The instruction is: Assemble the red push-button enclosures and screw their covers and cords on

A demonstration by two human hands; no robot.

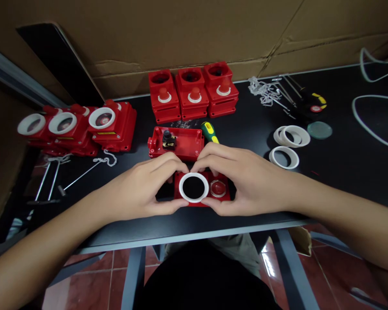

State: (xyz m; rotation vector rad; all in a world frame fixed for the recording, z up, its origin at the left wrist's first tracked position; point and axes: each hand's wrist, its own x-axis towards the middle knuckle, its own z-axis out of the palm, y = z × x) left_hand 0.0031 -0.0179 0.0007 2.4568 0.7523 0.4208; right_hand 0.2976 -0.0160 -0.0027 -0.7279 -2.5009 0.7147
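Both my hands hold a red box lid (213,199) with a white threaded ring (194,187) and a small red button (217,188) on it, near the front edge of the black table (342,172). My left hand (142,189) grips the lid's left side, fingers curled over its top. My right hand (245,181) grips the right side the same way. Just behind the lid lies an open red box base (176,144) with a black and brass part inside.
Three red boxes with buttons (194,92) stand at the back. Red units with white rings (80,125) sit at the left, metal rods (80,174) before them. A yellow-green screwdriver (210,131), loose white rings (289,144), a glass disc (319,130), tools (307,101) lie right.
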